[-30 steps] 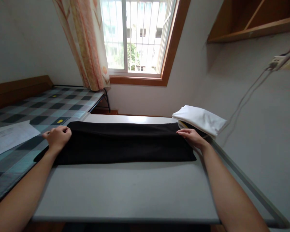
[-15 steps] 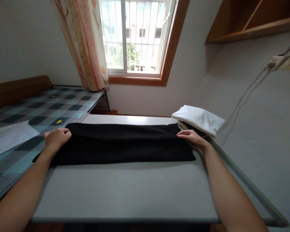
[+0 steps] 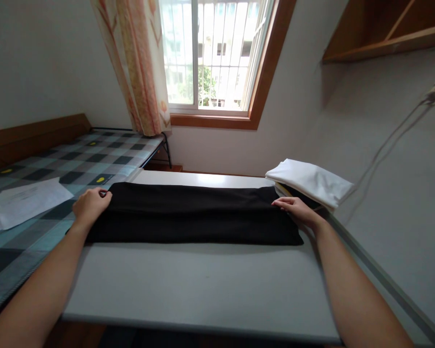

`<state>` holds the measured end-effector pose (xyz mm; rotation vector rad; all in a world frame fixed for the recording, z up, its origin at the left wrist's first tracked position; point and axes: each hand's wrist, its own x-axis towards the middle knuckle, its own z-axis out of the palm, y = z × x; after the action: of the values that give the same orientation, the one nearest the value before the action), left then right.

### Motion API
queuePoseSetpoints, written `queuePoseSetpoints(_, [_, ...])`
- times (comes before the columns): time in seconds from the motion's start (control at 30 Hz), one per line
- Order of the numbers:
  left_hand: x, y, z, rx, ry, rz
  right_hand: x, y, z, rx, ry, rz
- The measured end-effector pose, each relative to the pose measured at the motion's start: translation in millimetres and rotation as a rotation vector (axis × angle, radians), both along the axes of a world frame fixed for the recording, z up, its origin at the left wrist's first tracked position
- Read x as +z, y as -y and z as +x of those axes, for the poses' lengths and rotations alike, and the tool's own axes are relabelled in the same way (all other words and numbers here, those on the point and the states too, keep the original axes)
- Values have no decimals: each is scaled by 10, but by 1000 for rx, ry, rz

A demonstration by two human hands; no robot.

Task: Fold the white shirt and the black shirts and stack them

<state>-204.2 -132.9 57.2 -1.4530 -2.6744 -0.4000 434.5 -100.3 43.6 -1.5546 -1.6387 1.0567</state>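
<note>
Two hands, which I direct from afar, hold one black cloth (image 3: pixel 192 220) set as a long strip across the white table (image 3: pixel 203 285). The left hand (image 3: pixel 92 207) pinches its left edge with curled fingers; the right hand (image 3: pixel 296 210) nips its right edge between narrowed fingertips. I judge the strip shape achieved; a shallow ridge along its length remains unsmoothed, and its ends lie well apart, not doubled over. Folded white cloth (image 3: pixel 310 181) rests just beyond the right hand.
</note>
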Motion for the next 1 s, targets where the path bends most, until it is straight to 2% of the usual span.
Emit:
queuePoseSetpoints(0.13, [-52, -27, -119, 22, 114, -20, -27, -10, 18, 21, -51, -50])
queuePoseSetpoints(0.23, [-56, -27, -135, 8, 123, -31, -47, -27, 40, 28, -58, -67])
queuePoseSetpoints(0.33, [-55, -12, -114, -11, 53, 4, -53, -43, 53, 52, -40, -48])
queuePoseSetpoints(0.5, [-95, -1, -64, -58, -107, 78, -44, -63, 58, 4, -81, 56])
queuePoseSetpoints(0.7, [-147, -32, 138, -187, -371, 193, -5, -54, 82, 7, -43, 69])
queuePoseSetpoints(0.83, [-99, -41, 383, -354, -395, 259, 22, -55, 88, 14, -5, 74])
queuePoseSetpoints(1.0, [2, -101, 890, -736, -278, 164, 39, -94, 169, -111, 49, 69])
